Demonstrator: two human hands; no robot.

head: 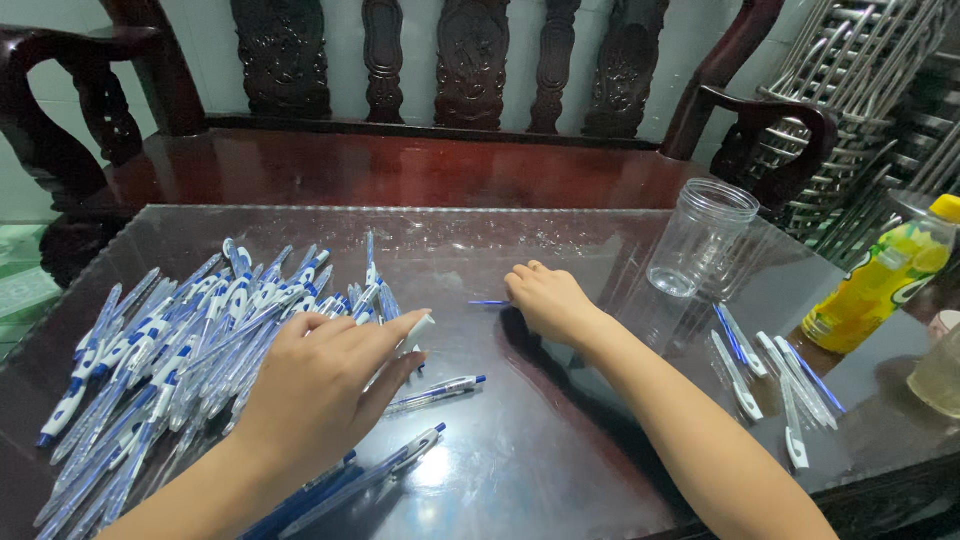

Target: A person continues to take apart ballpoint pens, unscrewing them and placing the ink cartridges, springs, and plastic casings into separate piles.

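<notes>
1. I see a thin blue ink refill (488, 302) lying flat on the glass-topped dark table (560, 470), just above frame centre. Its long axis runs left to right.
2. My right hand (548, 300) is the nearer one: the refill's right end touches, or nearly touches, its fingertips and sticks out to their left. The fingers are curled palm-down; I cannot tell whether they pinch it.
3. My left hand (325, 385) sits lower left of the refill, well apart from it. It holds a white pen part (417, 328) between narrow fingers.
4. Below that hand lie two loose blue-and-white ballpoint pens (440, 390), angled up to the right.
5. A big heap of blue-and-white pens (170, 350) fills the left of the frame.
6. At the upper right stands an empty clear plastic jar (700, 238), with a few clear pen barrels (770, 370) below it.
</notes>
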